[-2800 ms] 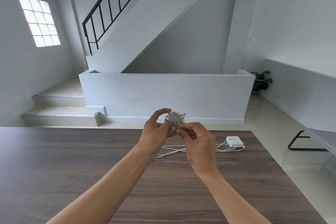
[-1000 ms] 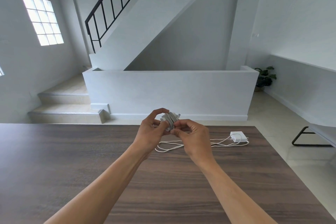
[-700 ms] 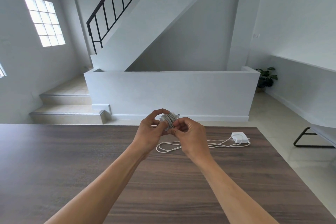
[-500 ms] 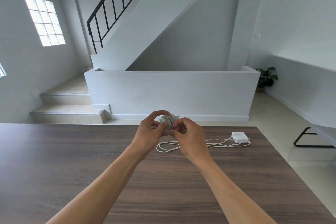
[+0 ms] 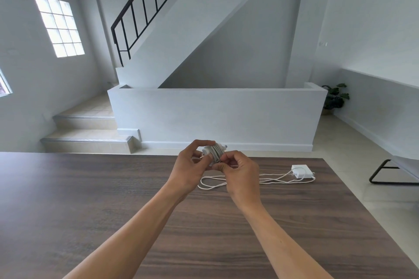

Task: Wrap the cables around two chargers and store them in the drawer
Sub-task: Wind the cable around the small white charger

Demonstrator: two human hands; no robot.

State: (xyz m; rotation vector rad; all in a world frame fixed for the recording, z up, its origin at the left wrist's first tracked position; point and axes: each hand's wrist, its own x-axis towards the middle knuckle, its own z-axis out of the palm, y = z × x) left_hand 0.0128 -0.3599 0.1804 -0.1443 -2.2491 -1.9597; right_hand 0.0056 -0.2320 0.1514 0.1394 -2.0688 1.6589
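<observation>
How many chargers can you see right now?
2. The wrapped charger is held above the table by the left hand and right hand. The second charger lies on the table to the right, its loose cable trailing beside it.

- The wound charger (image 5: 214, 151) is mostly covered by the left hand (image 5: 187, 173) and right hand (image 5: 241, 176); its cable end cannot be made out.
- Part of the loose cable (image 5: 283, 179) runs behind the right hand.
- The surface (image 5: 90, 199) is cut off at the left and bottom edges; both forearms leave the bottom edge.
</observation>
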